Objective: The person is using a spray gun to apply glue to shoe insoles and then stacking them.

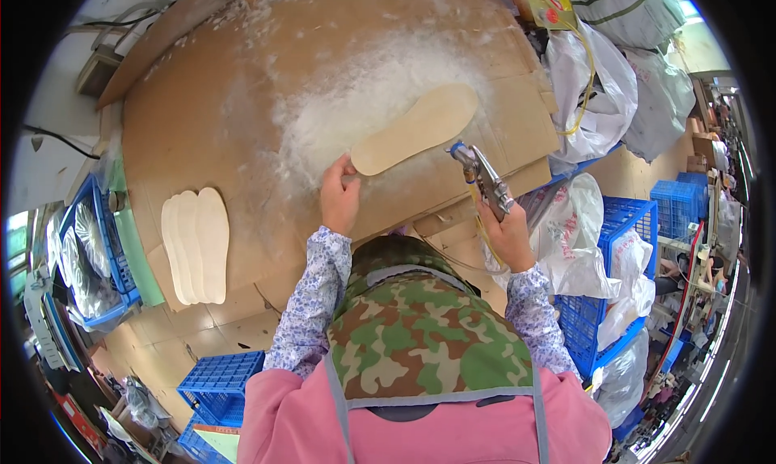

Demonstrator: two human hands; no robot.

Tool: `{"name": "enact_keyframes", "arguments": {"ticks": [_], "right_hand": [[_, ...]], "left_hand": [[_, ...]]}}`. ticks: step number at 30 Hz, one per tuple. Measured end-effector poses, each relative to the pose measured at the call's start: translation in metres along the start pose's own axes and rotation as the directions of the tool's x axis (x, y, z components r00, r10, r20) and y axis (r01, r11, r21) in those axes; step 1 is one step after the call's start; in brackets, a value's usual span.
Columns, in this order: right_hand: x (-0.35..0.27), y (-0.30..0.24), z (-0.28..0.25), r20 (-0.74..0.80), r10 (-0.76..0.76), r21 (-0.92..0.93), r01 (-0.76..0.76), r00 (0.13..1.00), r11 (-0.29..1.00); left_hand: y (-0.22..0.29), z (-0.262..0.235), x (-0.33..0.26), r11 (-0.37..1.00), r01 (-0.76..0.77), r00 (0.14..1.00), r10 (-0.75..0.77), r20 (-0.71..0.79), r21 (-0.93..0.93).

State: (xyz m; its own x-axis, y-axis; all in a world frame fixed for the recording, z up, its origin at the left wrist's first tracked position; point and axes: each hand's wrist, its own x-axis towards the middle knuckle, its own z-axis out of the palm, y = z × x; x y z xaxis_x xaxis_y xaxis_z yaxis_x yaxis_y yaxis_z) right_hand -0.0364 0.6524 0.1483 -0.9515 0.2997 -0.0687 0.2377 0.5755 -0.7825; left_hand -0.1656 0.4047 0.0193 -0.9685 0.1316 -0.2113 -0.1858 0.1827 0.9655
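Between the thumb and fingers of my left hand (339, 196) is the heel end of a pale beige insole (416, 130). The insole lies over a patch of white spray residue on the cardboard-covered table (218, 84). My right hand (507, 236) is wrapped around the handle of a metal spray gun (485, 177) with a blue nozzle end. Its nozzle is just off the near right edge of the insole, apart from it. On the cardboard to the left, several matching insoles (196, 246) lie fanned and overlapping.
Blue plastic crates (606, 274) with plastic bags stand close on my right. Another blue crate (218, 383) is at the lower left, and a blue basket (101, 258) of wrapped goods is at the far left. A yellow hose (588, 80) hangs by white bags (594, 92).
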Motion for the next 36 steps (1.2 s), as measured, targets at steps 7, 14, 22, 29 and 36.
{"name": "enact_keyframes", "arguments": {"ticks": [7, 14, 22, 29, 36], "right_hand": [[-0.013, -0.026, 0.020, 0.091, -0.044, 0.056, 0.039, 0.995, 0.998], [-0.014, -0.048, 0.038, 0.207, -0.086, 0.163, 0.052, 0.975, 0.985], [-0.010, -0.035, 0.033, 0.206, -0.107, 0.126, 0.082, 0.973, 0.989], [0.010, -0.013, 0.006, 0.104, -0.053, 0.085, 0.044, 0.993, 0.995], [0.028, 0.010, -0.012, -0.040, -0.138, 0.048, 0.140, 0.990, 0.989]], "left_hand": [[-0.006, -0.003, 0.001, 1.000, -0.025, 0.999, 0.025, 0.022, -0.001], [-0.006, -0.006, 0.004, 0.999, 0.022, 0.998, -0.025, 0.063, 0.041], [-0.003, -0.004, 0.003, 0.999, 0.040, 0.998, -0.041, 0.051, 0.022], [-0.009, -0.002, 0.004, 1.000, 0.024, 1.000, -0.024, 0.017, 0.004], [-0.002, 0.002, 0.002, 0.999, 0.024, 1.000, -0.025, 0.004, 0.021]]}}
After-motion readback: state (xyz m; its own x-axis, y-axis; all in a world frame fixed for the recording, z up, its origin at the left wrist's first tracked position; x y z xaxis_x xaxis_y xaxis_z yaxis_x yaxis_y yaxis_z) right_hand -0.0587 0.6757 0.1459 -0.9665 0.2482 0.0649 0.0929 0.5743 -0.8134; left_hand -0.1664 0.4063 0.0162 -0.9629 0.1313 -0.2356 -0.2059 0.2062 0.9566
